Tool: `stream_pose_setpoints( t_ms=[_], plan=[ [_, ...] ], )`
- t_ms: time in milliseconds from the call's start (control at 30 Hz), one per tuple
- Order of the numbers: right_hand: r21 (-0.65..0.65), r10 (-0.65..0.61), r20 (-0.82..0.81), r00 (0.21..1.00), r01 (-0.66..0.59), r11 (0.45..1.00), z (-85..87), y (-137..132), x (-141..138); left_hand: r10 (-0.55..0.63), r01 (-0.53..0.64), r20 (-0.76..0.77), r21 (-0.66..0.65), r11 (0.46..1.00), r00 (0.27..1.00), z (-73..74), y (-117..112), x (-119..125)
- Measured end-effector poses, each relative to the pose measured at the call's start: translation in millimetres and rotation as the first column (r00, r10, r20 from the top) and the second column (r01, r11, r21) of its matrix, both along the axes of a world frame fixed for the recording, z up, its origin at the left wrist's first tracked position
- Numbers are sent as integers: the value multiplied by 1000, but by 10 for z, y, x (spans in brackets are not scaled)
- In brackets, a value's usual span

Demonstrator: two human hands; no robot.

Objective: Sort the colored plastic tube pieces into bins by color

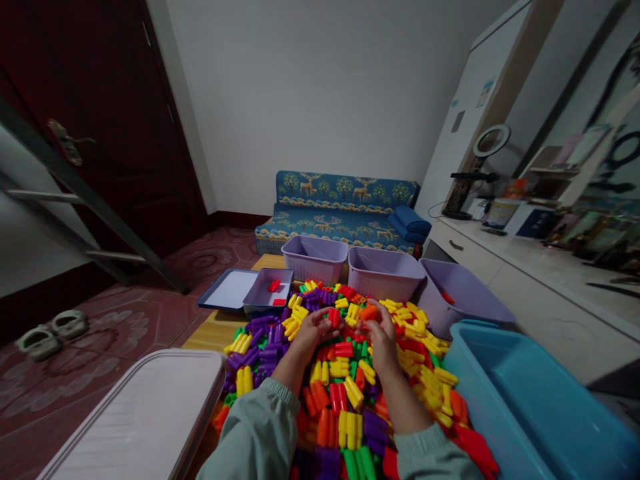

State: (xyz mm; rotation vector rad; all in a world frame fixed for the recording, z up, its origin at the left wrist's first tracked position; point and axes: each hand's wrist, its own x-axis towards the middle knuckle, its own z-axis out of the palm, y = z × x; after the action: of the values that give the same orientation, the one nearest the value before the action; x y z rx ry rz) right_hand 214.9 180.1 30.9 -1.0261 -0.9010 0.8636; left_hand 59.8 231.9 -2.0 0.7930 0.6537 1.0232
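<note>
A wide heap of plastic building pieces in yellow, purple, red, orange and green covers the wooden table (203, 335). Above the middle of the heap, my left hand (316, 328) is closed on a red building piece (333, 317), pinched at the fingertips. To its right, my right hand (381, 331) grips an orange building piece (369, 312) between thumb and fingers. The two hands are a short way apart. Purple building pieces (270, 347) lie left of my left hand, and yellow building pieces (425, 380) lie right of my right hand.
Lilac bins (316, 267) line the far table edge; the right one (465, 300) holds something red. A shallow lilac tray (253, 300) with a few red pieces stands at left. A blue bin (480, 400) is at right, a pale lid (145, 413) at front left. Behind is a sofa (320, 220).
</note>
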Motion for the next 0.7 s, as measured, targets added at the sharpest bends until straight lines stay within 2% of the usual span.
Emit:
stream_pose_setpoints(
  t_ms=[67, 133, 267, 400, 467, 567, 700],
  plan=[
    [-19, 11, -84, 996, -13, 1000, 1, -19, 40, -12, 12, 13, -7, 1000, 1000, 7, -4, 3],
    [-51, 19, -96, 995, -24, 998, -6, -22, 71, -32, 32, 0, -18, 999, 999, 18, -6, 7],
    [-156, 13, 89, 996, 1, 988, 12, -41, 131, -62, 61, -82, -10, 998, 995, 39, -5, -3],
    [-211, 22, 276, 961, 38, 977, 120, -131, 252, -47, 46, -152, -15, 999, 987, 66, -6, -23],
    [-244, 71, 354, 933, 19, 970, 183, -185, 303, -40, 37, -151, -20, 999, 988, 86, -15, -21],
    [-298, 206, 532, 821, -46, 953, 239, -253, 290, -32, 30, -141, -13, 999, 990, 122, -40, -9],
    [-275, 246, 814, 526, -23, 961, 222, -322, 114, 1, 1, -99, 18, 1000, 995, 158, -71, -5]
  ],
)
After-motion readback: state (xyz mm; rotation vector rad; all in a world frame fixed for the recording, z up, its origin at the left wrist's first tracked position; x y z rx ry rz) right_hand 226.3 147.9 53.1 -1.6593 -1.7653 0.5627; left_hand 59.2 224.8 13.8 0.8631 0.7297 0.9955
